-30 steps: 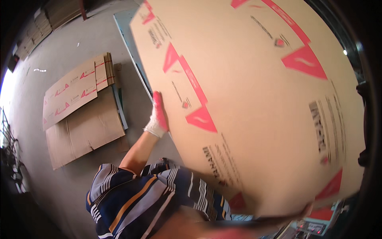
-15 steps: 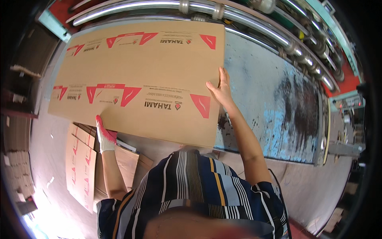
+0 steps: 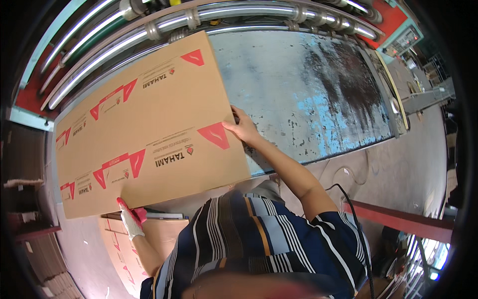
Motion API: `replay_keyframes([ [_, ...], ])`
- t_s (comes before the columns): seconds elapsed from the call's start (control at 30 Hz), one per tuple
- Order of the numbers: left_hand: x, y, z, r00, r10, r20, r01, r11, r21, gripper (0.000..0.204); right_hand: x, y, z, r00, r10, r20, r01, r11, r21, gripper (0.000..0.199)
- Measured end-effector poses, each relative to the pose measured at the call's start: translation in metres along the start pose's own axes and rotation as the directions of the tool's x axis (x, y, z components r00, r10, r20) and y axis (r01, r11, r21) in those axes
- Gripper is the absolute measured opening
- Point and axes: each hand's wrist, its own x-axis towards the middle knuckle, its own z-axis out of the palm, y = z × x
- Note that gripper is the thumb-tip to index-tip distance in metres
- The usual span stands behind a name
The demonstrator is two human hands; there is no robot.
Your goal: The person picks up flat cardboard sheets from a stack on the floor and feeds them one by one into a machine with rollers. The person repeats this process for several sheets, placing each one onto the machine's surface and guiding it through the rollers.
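Observation:
A wide brown corrugated cardboard sheet [image 3: 144, 119], printed with red shapes and black lettering, lies over the left part of a worn blue-grey machine table [image 3: 269, 74] and overhangs its near side. My left hand [image 3: 131, 219], in a white glove with red-coated fingers, grips the sheet's near edge, its thumb on top and its other fingers underneath. At the right edge, my bare right hand [image 3: 243, 128] is closed on the sheet, with the thumb on the printed face. The cardboard hides part of its fingers.
Shiny metal rollers [image 3: 224, 12] run along the table's far side. More printed cardboard [image 3: 122, 249] lies low beside my left forearm. Stacks of cardboard [image 3: 42, 259] stand at the far left. A red beam [image 3: 398, 222] and a black cable [image 3: 356, 214] are at the right.
My view has turned, so the table and rollers appear shifted. The sheet now looks more slanted and lower left in view. My right hand has closed from spread fingers onto the sheet's edge.

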Motion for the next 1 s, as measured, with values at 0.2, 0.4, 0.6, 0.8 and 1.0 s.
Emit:
replay_keyframes([
  [0.2, -0.039, 0.058, 0.006, 0.749, 0.64, -0.169, 0.055, 0.195, 0.979, 0.052, -0.023, 0.005, -0.015, 0.985, 0.144, -0.094, -0.135, 0.986, 0.097, 0.07],
  [0.4, 0.042, 0.156, 0.042, 0.36, 0.897, 0.254, -0.258, -0.166, 0.952, 0.054, -0.026, -0.002, -0.028, 0.917, 0.392, -0.078, -0.294, 0.794, 0.533, 0.053],
  [0.6, 0.187, 0.19, 0.056, 0.555, 0.494, -0.67, -0.017, 0.812, 0.584, 0.065, -0.015, 0.004, -0.044, 0.876, 0.477, -0.075, -0.312, 0.678, 0.665, 0.049],
  [0.8, 0.189, 0.157, 0.137, 0.524, 0.851, 0.048, -0.073, -0.011, 0.997, 0.065, -0.017, -0.01, -0.038, 0.89, 0.454, 0.046, -0.409, 0.75, 0.52, 0.052],
  [1.0, 0.135, 0.107, 0.189, 0.733, 0.569, 0.372, -0.171, -0.375, 0.911, 0.078, -0.036, -0.032, -0.038, 0.898, 0.439, 0.022, -0.431, 0.869, 0.242, 0.049],
])
